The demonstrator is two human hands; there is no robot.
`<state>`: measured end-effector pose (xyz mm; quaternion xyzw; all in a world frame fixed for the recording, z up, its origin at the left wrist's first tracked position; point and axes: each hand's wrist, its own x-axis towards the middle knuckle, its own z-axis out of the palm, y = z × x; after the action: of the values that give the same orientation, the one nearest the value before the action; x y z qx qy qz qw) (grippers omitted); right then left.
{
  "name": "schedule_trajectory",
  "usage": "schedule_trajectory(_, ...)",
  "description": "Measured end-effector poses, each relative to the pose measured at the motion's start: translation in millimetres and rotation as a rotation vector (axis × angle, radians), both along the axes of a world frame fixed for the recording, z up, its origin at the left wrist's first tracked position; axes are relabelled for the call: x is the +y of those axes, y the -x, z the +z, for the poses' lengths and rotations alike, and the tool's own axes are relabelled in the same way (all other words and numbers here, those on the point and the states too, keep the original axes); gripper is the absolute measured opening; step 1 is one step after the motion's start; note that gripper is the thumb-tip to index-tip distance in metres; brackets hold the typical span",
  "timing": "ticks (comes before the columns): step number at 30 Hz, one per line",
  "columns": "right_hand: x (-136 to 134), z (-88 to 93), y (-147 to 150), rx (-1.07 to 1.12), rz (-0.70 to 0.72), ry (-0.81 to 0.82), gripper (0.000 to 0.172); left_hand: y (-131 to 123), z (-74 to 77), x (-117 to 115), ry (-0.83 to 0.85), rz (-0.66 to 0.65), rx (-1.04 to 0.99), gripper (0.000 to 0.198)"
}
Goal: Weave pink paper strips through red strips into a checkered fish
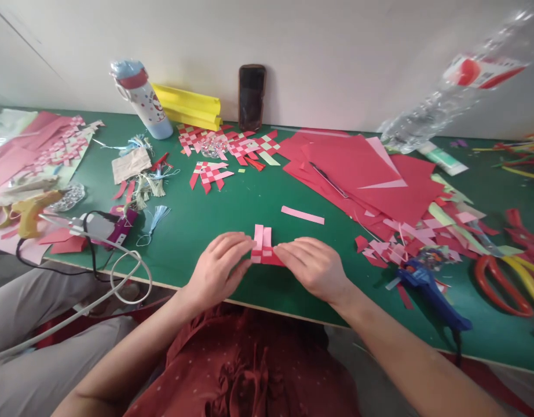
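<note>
Just above the table's front edge, a small weave of pink and red paper strips [262, 238] is held between my two hands. My left hand [226, 262] pinches its left edge with fingers and thumb. On the other side, my right hand [313, 263] grips the right part, its fingers covering some of the red strips. Two pink strips stand up from the weave. A loose pink paper strip [302, 215] lies on the green table just beyond my right hand. Finished-looking checkered weaves [209, 175] rest farther back.
Red paper sheets [349, 168], a pen [328, 179] and paper scraps lie to the right, near a blue glue gun [436, 295] and orange-handled scissors [501, 286]. Leftward are tassels, a yellow glue gun [32, 211] and cables. A bottle [143, 101] and phone [252, 97] stand behind.
</note>
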<state>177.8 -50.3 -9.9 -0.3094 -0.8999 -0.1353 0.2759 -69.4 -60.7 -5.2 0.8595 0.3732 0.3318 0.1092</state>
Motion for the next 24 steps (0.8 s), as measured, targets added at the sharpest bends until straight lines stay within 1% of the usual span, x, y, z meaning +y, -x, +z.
schedule_trajectory(2,-7.0,-2.1,1.3,-0.05,0.025,0.034,0.024,2.0,-6.2,-10.2,0.0,-0.091,0.059,0.027)
schedule_trajectory(4,-13.1,-3.9,2.8,-0.074,0.029,0.069,0.025,3.3,-10.8,-18.7,-0.01,-0.158,0.133,0.031)
schedule_trajectory(7,-18.6,-5.7,2.8,-0.091,0.027,0.133,0.026,4.4,-16.1,-26.0,-0.023,-0.21,0.232,0.038)
schedule_trajectory(11,-21.2,-5.4,-10.3,-0.13,0.054,0.299,0.027,5.7,-22.2,-28.3,-0.042,-0.228,0.283,0.04)
schedule_trajectory(12,-21.6,-4.7,-16.4,-0.14,0.048,0.34,0.03,6.1,-23.5,-28.4,-0.045,-0.226,0.288,0.04)
schedule_trajectory(14,-22.6,-2.7,-29.3,-0.145,0.01,0.394,0.042,6.7,-25.6,-28.6,-0.047,-0.224,0.296,0.04)
schedule_trajectory(16,-25.2,-0.3,-38.8,-0.138,-0.032,0.423,0.052,7.1,-26.8,-28.9,-0.051,-0.222,0.297,0.039)
schedule_trajectory(17,-27.4,0.8,-40.6,-0.126,-0.05,0.43,0.054,7.2,-27.1,-28.9,-0.053,-0.22,0.295,0.039)
schedule_trajectory(20,-37.4,1.9,-31.5,-0.066,-0.085,0.416,0.051,7.6,-27.1,-28.8,-0.055,-0.221,0.29,0.038)
schedule_trajectory(22,-45.4,-0.5,-16.5,-0.054,-0.075,0.383,0.044,8.0,-27.0,-28.6,-0.047,-0.225,0.296,0.038)
schedule_trajectory(24,-51.9,-5.0,-1.3,-0.078,-0.04,0.396,0.04,8.3,-27.3,-28.3,-0.031,-0.231,0.313,0.038)
